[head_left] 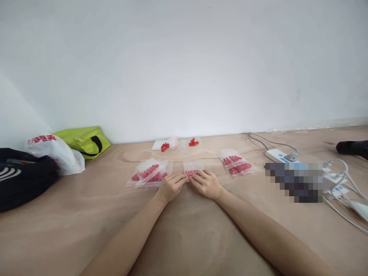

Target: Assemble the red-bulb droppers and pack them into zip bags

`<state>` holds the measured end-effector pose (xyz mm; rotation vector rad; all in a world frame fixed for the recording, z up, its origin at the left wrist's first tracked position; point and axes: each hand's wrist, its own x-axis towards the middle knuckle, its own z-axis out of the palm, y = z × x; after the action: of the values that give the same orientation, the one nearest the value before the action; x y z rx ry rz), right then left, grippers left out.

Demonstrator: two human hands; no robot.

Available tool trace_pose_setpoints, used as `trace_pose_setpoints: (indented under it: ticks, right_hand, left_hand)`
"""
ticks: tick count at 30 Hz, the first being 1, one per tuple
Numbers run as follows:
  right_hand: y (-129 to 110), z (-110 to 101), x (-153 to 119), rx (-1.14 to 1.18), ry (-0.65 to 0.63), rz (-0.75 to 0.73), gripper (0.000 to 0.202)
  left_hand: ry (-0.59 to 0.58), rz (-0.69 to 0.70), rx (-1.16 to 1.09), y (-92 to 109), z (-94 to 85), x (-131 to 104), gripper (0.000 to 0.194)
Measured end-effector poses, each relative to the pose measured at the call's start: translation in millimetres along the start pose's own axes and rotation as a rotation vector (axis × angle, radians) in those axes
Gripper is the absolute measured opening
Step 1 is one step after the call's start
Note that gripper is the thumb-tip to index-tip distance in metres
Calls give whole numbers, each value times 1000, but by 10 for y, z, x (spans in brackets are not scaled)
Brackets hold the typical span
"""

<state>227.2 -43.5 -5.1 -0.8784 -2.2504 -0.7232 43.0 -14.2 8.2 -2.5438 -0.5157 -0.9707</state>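
Observation:
A small clear zip bag (191, 167) lies flat on the table in front of me, with several red-tipped white sticks in it. My left hand (172, 187) is closed, thumb and fingers pinching the bag's near left edge. On the near right edge my right hand (208, 185) also has its fingers pressed together on the bag. Some of the red tips show between the two hands; the fingertips hide part of the near edge. Beside my left hand lies a pile of similar filled zip bags (152, 173). Another filled stack (236, 163) rests to the right.
Near the wall are loose red pieces (165, 147) on bags and a second red cluster (193, 142). A green bag (86, 140), white plastic bag (61, 155) and black bag (25, 178) stand left. A power strip (277, 155) and cables lie right, beside a blurred patch.

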Motion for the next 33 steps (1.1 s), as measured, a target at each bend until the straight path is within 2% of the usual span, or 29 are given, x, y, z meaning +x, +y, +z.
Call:
trace_pose_setpoints:
  ticks: [6,16,23,28,33]
  right_hand:
    - [-4,-30,38,-53,20,-52,30]
    - [-15,-48,-50,29,11,119,29]
    - [77,-132,-146,-94,8,79,28]
    - [138,-211,-210,-93,-22,81,27]
    - [147,-239,-200,-42,10,128,23]
  left_hand:
    - [5,-12,-29,-8,3,-25,27]
    - [11,-42,-62,24,-10,-34,27]
    - [32,-28,-68,32,-25,-25,26]
    - [46,-13,-77,47,-63,-10,24]
    - [74,-8,-68,79,-85,42,14]
